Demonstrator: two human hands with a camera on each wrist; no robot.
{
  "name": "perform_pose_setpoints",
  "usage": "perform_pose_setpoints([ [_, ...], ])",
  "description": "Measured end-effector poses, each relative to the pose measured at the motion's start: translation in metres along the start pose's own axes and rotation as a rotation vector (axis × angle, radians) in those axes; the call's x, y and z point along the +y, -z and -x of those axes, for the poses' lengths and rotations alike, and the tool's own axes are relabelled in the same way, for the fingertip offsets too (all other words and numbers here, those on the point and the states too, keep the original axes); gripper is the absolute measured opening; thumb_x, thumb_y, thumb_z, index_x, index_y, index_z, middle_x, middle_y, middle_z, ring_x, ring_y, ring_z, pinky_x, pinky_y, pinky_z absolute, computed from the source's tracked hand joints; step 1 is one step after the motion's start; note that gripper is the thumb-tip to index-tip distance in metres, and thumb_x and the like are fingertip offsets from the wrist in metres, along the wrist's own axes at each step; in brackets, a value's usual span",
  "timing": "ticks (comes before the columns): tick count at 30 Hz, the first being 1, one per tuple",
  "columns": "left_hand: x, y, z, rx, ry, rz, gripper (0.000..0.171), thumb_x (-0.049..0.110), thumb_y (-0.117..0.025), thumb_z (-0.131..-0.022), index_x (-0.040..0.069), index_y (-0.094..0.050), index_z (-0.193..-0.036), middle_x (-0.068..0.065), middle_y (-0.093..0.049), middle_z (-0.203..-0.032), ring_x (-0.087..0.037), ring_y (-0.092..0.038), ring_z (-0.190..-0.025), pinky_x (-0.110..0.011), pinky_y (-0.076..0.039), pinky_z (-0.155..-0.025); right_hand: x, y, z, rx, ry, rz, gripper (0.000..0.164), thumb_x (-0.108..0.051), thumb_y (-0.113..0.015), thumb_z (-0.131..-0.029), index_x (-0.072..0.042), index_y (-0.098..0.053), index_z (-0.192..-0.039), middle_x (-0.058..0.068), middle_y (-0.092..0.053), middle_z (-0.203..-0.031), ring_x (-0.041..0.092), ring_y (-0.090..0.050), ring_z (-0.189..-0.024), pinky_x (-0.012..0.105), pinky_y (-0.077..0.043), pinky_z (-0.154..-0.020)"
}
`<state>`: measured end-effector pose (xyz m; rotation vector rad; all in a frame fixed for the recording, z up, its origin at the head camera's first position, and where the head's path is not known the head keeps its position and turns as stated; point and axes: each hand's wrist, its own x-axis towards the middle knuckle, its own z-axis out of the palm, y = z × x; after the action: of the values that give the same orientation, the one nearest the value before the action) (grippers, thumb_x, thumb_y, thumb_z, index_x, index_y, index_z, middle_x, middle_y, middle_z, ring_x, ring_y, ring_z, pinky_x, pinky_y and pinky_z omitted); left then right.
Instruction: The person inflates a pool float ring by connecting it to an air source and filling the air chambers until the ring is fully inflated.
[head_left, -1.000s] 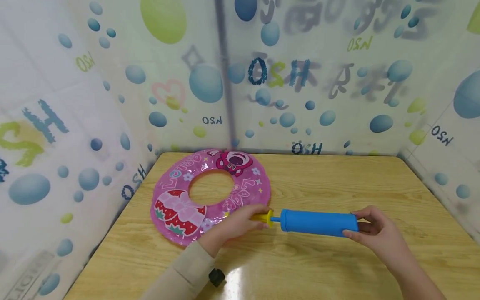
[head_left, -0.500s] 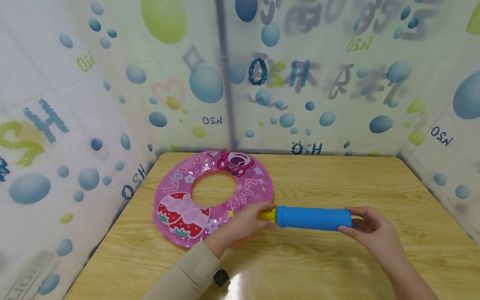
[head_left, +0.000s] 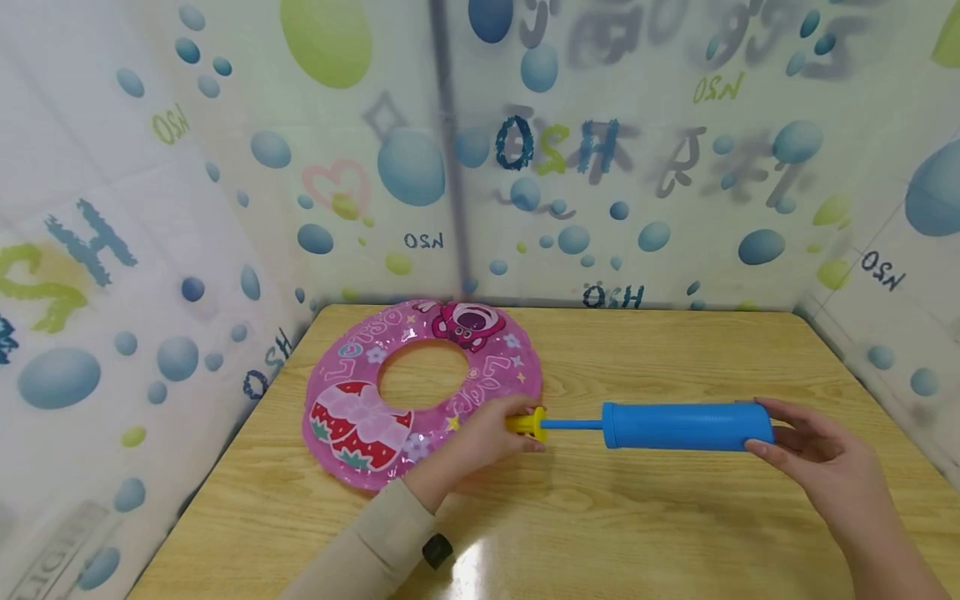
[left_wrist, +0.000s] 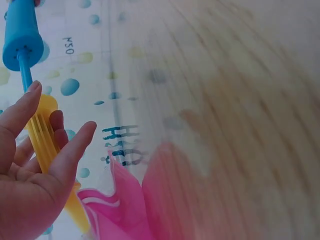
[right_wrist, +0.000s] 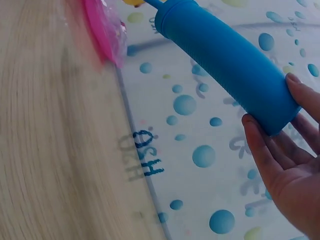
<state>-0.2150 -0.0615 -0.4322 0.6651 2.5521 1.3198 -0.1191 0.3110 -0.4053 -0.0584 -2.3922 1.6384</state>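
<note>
The left hand [head_left: 487, 437] grips the yellow handle [head_left: 527, 422] at the pink swim ring's [head_left: 420, 392] edge, while the right hand [head_left: 813, 458] clasps the blue pump [head_left: 686, 426] barrel's far end, holding it level above the bench [head_left: 675, 517], rod drawn out.

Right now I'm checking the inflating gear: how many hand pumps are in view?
1. The blue hand pump is held over the wooden table, right of the pink swim ring.
</note>
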Motion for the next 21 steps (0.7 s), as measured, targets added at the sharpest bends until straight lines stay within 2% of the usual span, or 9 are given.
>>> perform_pose_setpoints([
  [4,-0.004,0.003,0.0,0.013,0.003,0.009,0.05,0.012,-0.08,-0.081,0.005,-0.061,-0.127,-0.005,-0.065,-0.113,-0.019,-0.06,-0.097,-0.031,-0.051,-0.087,0.003,0.008,0.001,0.048,0.03,0.036,0.048,-0.008,-0.07,-0.09,-0.011,-0.057,-0.136,-0.027,-0.057,-0.114,-0.009,-0.06,-0.091,0.013,-0.052,-0.068],
  [11,-0.017,0.013,0.003,0.027,0.004,-0.015,0.046,0.011,-0.081,-0.081,0.004,-0.063,-0.123,-0.002,-0.065,-0.105,-0.017,-0.059,-0.092,-0.032,-0.051,-0.085,0.011,0.02,0.005,0.072,-0.06,0.084,0.051,-0.018,-0.069,-0.091,-0.017,-0.054,-0.14,-0.027,-0.051,-0.116,-0.012,-0.056,-0.091,0.011,-0.05,-0.067],
  [14,-0.02,0.016,0.004,0.022,-0.019,-0.032,0.041,0.011,-0.081,-0.08,0.005,-0.064,-0.118,0.0,-0.064,-0.101,-0.017,-0.058,-0.09,-0.033,-0.051,-0.086,0.015,0.024,0.006,0.043,-0.017,0.041,0.05,-0.01,-0.068,-0.091,-0.014,-0.054,-0.139,-0.024,-0.052,-0.119,-0.01,-0.058,-0.092,0.012,-0.051,-0.068],
  [17,-0.021,0.018,0.005,0.009,-0.04,-0.049,0.038,0.011,-0.08,-0.081,0.006,-0.065,-0.115,0.002,-0.063,-0.099,-0.016,-0.057,-0.09,-0.033,-0.049,-0.087,0.017,0.025,0.007,-0.024,0.011,-0.005,0.047,-0.005,-0.067,-0.091,-0.011,-0.055,-0.137,-0.021,-0.053,-0.121,-0.007,-0.061,-0.093,0.015,-0.053,-0.069],
  [21,-0.017,0.017,0.007,-0.015,-0.043,-0.043,0.038,0.01,-0.078,-0.083,0.005,-0.064,-0.118,0.003,-0.063,-0.1,-0.016,-0.057,-0.091,-0.032,-0.049,-0.088,0.016,0.02,0.005,-0.103,-0.038,0.025,0.04,-0.008,-0.068,-0.092,-0.011,-0.057,-0.13,-0.021,-0.054,-0.116,-0.002,-0.064,-0.089,0.021,-0.055,-0.068],
])
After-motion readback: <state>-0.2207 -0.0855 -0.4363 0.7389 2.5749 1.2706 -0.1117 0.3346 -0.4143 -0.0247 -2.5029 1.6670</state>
